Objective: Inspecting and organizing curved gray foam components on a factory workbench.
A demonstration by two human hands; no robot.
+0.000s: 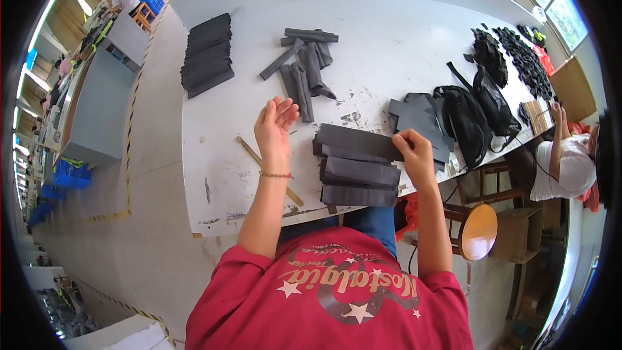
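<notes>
My right hand (416,150) pinches the right end of a dark grey fabric strip (356,142), the uppermost in a row of strips at the table's near edge. Below it lie more stacked dark strips (361,170), flat and side by side. Palm up, my left hand (277,116) hovers over the table left of the strips, its fingers spread and holding nothing. Past its fingertips rests a loose heap of rolled or folded dark pieces (304,68). A thin, ruler-like yellowish stick (269,170) lies slantwise beside my left forearm.
A neat dark stack (207,55) lies far left on the white table (389,45). Right of the strips are flat dark sheets (421,120) and black bags (466,113). Small black parts (525,58) lie far right, near a seated person (567,168). A round-topped stool (478,230) stands below.
</notes>
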